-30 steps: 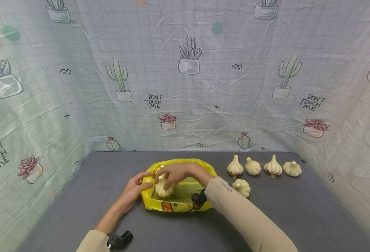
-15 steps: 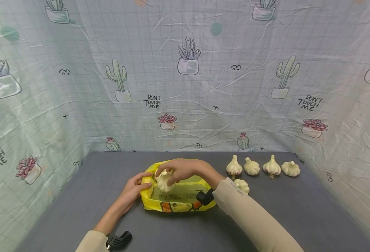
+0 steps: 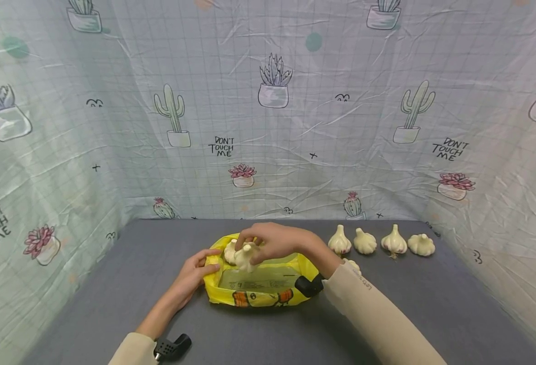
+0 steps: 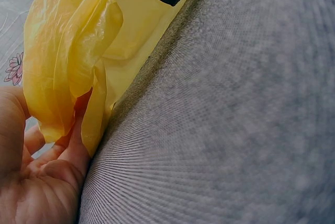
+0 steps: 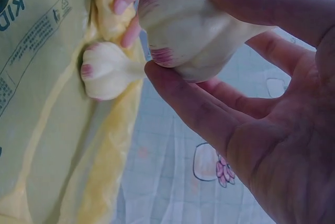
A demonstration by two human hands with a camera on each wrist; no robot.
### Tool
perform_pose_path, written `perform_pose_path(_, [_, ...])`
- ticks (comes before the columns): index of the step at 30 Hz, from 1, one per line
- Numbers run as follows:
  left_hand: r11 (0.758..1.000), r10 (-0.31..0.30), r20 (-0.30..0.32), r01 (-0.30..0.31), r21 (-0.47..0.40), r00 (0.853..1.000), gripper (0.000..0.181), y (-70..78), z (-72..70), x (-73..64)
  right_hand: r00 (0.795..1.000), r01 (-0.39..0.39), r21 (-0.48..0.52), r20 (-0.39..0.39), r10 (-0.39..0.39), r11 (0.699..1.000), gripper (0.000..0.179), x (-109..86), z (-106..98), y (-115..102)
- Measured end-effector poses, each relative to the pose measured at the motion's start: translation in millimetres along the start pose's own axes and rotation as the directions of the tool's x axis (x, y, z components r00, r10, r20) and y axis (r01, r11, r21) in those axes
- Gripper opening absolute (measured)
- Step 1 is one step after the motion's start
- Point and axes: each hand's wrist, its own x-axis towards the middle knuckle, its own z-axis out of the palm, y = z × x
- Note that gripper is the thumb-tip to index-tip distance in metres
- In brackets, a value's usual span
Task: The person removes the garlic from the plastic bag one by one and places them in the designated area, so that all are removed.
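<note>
A garlic bulb [image 3: 246, 258] is pinched between the thumb and fingers of my right hand [image 3: 280, 240], held over the left part of a yellow plastic bag [image 3: 268, 300]. In the right wrist view this bulb [image 5: 183, 30] shows purple streaks at its base. A second garlic bulb [image 3: 229, 252] lies inside the bag near its left wall; the right wrist view shows that bulb [image 5: 104, 72] apart from the held one. My left hand [image 3: 190, 278] grips the bag's left rim, thumb on the inner side, and the left wrist view shows the plastic [image 4: 68, 77] bunched there.
Right of the bag, a row of garlic bulbs [image 3: 394, 241] sits on the grey tabletop [image 3: 432, 304]. Another bulb [image 3: 353, 265] lies in front of the row, partly hidden by my right sleeve [image 3: 368, 304]. A patterned sheet [image 3: 295, 167] hangs behind.
My right hand has raised the garlic bulb and shifted it right, bringing the bulb behind it into clearer view. The left hand has kept its place on the bag's rim.
</note>
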Motion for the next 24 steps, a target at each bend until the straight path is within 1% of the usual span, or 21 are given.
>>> perform_pose_path(5, [1.0,-0.002,0.012,0.002,-0.019,1.0,0.049,0.5,-0.2,-0.9,1.0,-0.004,0.015,-0.029,0.004,1.0,0.038,-11.6,-3,-2])
perform_pose_path(11, [1.0,-0.002,0.02,0.003,-0.022,1.0,0.05,0.4,-0.4,-1.4,0.998,-0.038,0.035,-0.056,0.04,0.999,0.05,-25.8,-3,0])
perform_pose_path(16, [0.999,0.003,0.031,-0.002,-0.032,1.0,0.05,-0.5,-0.7,-1.2,0.994,-0.05,0.041,-0.092,0.054,0.998,0.054,-37.3,-3,3])
perform_pose_path(20, [0.999,0.007,0.035,-0.006,-0.034,0.999,0.05,-0.8,-1.1,-0.9,0.989,-0.067,0.075,-0.124,0.076,0.995,0.053,-47.2,-5,5])
perform_pose_path(24, [0.999,0.008,0.036,-0.007,-0.035,0.999,0.05,-1.3,-1.3,-0.7,0.987,-0.075,0.126,-0.13,0.091,0.989,0.052,-58.1,-6,9])
